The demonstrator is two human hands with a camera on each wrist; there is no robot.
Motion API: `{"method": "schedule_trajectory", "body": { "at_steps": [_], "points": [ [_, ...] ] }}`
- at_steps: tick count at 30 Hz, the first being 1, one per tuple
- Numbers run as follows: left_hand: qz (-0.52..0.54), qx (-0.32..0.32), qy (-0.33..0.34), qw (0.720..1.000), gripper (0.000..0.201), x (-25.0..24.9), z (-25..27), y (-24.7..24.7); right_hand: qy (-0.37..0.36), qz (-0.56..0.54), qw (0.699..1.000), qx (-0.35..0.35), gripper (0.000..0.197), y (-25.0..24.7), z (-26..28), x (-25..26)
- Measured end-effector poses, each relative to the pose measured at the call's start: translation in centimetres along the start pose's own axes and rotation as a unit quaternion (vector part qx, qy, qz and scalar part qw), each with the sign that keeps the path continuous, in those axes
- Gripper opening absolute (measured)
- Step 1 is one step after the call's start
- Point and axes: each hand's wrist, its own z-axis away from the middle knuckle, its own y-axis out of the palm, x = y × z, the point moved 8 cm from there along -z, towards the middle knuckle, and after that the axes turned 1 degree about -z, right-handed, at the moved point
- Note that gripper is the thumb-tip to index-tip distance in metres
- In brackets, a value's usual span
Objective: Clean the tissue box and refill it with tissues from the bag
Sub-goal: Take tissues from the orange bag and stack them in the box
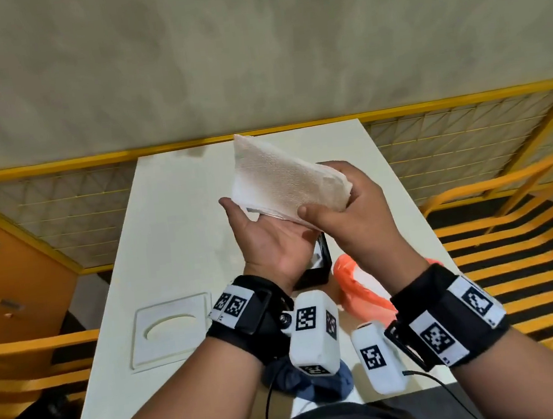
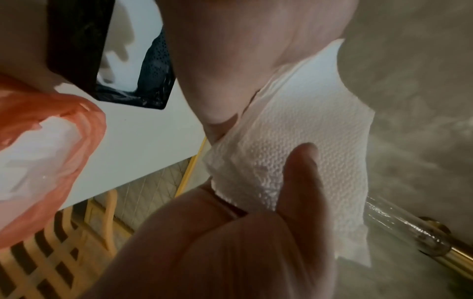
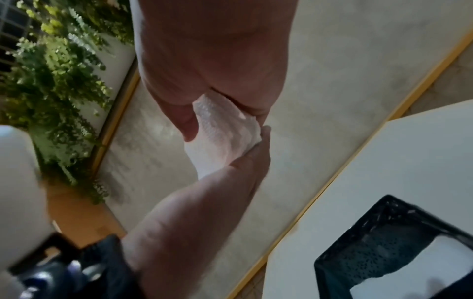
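Two hands | right hand (image 1: 355, 214) pinches tissue stack (image 1: 285, 180) | left hand (image 1: 268, 238) spread beneath | wristband markers unreadable

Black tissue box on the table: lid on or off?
Off. The black tissue box stands open-topped, and its flat white lid with the oval slot lies apart on the white table.

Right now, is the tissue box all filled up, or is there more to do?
Not filled yet. Done: the white lid is off and lies on the table, and the black tissue box stands open. In hand: the right hand grips a stack of tissues above the box, with the left hand open under it. Left: put the tissues in, maybe more from the orange bag, then refit the lid.
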Motion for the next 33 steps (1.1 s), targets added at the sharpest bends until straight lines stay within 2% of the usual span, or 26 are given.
{"method": "schedule_trajectory", "body": {
  "at_steps": [2, 5, 7, 9, 10, 12, 13, 14, 15, 17, 20, 22, 28, 31, 33],
  "points": [
    [-0.01, 0.0, 0.008, 1.0, 0.098, 0.1, -0.5, 0.0, -0.004, -0.004, 1.0, 0.006, 0.049, -0.1, 0.0, 0.0],
    [-0.022, 0.044, 0.016, 0.999, 0.101, -0.7, -1.0, 0.5, 0.007, 0.019, 1.0, -0.014, 0.032, -1.1, -0.6, -0.5],
    [-0.073, 0.058, 0.016, 0.995, 0.101, -2.3, -1.1, 0.3, 0.033, -0.001, 0.999, -0.029, 0.028, -2.0, -1.0, -1.2],
    [-0.147, 0.067, 0.01, 0.987, 0.092, -4.2, -1.1, 0.0, 0.083, -0.057, 0.995, -0.026, 0.032, -2.6, -1.3, -2.4],
    [-0.199, 0.062, 0.011, 0.978, 0.079, -5.2, -1.1, -0.3, 0.112, -0.083, 0.99, -0.016, 0.035, -2.8, -1.4, -3.3],
    [-0.341, 0.037, 0.02, 0.939, 0.04, -6.7, -1.3, -1.2, 0.171, -0.106, 0.979, 0.0, 0.036, -2.8, -1.4, -5.4],
    [-0.418, 0.011, 0.022, 0.908, 0.026, -7.1, -1.4, -2.0, 0.2, -0.102, 0.975, 0.001, 0.035, -2.9, -1.3, -6.6],
    [-0.489, -0.015, 0.022, 0.872, 0.022, -7.4, -1.5, -2.9, 0.227, -0.094, 0.969, 0.002, 0.034, -2.8, -1.3, -7.8],
    [-0.538, -0.035, 0.015, 0.842, 0.023, -7.6, -1.7, -3.9, 0.256, -0.082, 0.963, 0.006, 0.033, -2.7, -1.2, -9.1],
    [-0.588, -0.075, -0.003, 0.805, 0.024, -7.5, -1.8, -6.0, 0.307, -0.05, 0.95, 0.018, 0.028, -2.3, -0.9, -11.4],
    [-0.614, -0.142, 0.002, 0.776, 0.022, -7.7, -2.3, -9.1, 0.363, 0.001, 0.932, 0.016, 0.03, -2.1, -0.7, -14.5],
    [-0.636, -0.16, 0.017, 0.755, 0.022, -7.8, -2.6, -10.4, 0.382, 0.034, 0.924, 0.014, 0.03, -1.8, -0.7, -15.9],
    [-0.706, -0.164, 0.041, 0.688, 0.023, -8.3, -3.3, -11.4, 0.356, 0.103, 0.929, 0.009, 0.035, -0.8, -2.1, -16.9],
    [-0.754, -0.168, 0.042, 0.633, 0.028, -8.9, -3.5, -11.8, 0.346, 0.141, 0.927, 0.021, 0.044, -0.7, -2.6, -17.2],
    [-0.781, -0.172, 0.052, 0.598, 0.032, -9.2, -3.6, -12.0, 0.315, 0.202, 0.926, 0.05, 0.049, -0.6, -3.0, -17.2]
  ]
}}
